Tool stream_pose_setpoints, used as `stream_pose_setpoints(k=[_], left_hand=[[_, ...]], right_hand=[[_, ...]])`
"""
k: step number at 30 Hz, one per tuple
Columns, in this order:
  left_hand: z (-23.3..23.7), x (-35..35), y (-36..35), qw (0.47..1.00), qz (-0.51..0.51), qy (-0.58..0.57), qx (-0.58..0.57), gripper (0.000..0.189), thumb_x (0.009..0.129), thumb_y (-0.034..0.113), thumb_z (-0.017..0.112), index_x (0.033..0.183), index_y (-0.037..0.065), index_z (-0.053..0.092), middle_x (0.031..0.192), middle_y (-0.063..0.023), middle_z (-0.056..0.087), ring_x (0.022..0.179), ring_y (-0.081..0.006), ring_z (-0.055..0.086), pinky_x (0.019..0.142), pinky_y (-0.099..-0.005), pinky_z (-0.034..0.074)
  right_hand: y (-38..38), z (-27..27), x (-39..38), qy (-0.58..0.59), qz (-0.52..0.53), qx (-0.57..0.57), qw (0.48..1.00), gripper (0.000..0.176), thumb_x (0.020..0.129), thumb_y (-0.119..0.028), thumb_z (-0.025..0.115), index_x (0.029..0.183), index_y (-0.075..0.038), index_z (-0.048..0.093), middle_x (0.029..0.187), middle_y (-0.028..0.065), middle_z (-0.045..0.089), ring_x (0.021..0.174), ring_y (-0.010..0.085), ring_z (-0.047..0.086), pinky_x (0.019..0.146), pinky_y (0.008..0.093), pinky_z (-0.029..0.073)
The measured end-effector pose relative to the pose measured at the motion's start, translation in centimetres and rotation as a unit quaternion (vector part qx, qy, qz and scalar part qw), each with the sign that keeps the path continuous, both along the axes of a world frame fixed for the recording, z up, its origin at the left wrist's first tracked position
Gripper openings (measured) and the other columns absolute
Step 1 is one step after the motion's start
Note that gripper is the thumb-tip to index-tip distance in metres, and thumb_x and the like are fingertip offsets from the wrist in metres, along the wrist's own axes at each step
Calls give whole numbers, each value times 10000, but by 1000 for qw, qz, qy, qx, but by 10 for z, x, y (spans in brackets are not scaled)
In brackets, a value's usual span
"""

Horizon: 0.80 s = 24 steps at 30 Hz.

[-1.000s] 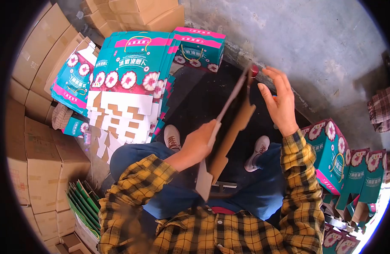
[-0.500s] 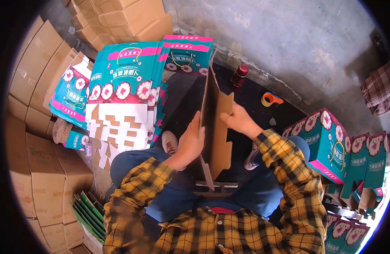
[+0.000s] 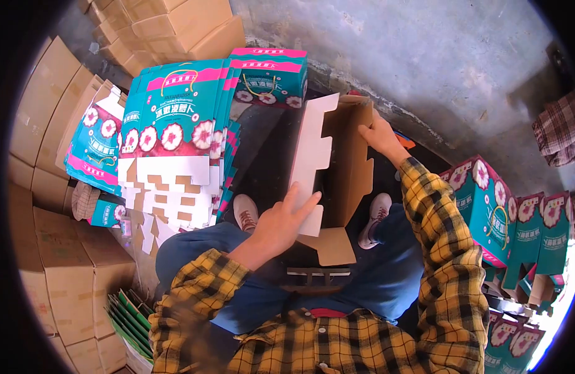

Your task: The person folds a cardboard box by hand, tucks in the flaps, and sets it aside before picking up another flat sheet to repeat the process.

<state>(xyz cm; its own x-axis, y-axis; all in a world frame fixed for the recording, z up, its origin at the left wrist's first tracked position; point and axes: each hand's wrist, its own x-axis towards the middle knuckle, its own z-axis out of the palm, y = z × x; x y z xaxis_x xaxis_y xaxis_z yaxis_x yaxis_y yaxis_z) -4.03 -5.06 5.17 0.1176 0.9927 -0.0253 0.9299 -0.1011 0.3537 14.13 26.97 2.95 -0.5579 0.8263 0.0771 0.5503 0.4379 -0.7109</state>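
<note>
A stack of flat teal cartons lies far left. Your left hand presses spread fingers on the half-open carton (brown inside) between your 2 knees. Your right hand clamps its far rim. Teal boxes stand right.

Big stack of flattened teal gift cartons with pink bands and flower prints on the left, white die-cut tabs sticking out at the near end. One made-up teal box sits right behind it against the concrete wall. Plain brown corrugated cases are piled in the far corner, more down the left side. Green flat packs are wedged low left. Finished teal boxes are clustered on the right, with a plaid cloth beyond them.
</note>
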Motion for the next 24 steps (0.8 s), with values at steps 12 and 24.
stream_pose_setpoints(k=[12,24], left_hand=[[-1,-4,7,994,-74,-28,81,877,742,353,824,1509,156,445,1530,-297,338,1404,-457,373,1139,-528,355],[0,3,4,988,-140,-44,50,882,812,637,707,1469,91,489,1545,-278,341,1447,-453,310,1183,-522,287]], right_hand=[[3,12,-3,-48,76,169,981,843,819,-247,640,1538,-1,275,1473,270,448,1355,425,456,1138,447,390],[5,-1,9,-11,74,40,996,776,891,-304,578,1541,-14,270,1308,300,585,1225,419,584,1038,444,458]])
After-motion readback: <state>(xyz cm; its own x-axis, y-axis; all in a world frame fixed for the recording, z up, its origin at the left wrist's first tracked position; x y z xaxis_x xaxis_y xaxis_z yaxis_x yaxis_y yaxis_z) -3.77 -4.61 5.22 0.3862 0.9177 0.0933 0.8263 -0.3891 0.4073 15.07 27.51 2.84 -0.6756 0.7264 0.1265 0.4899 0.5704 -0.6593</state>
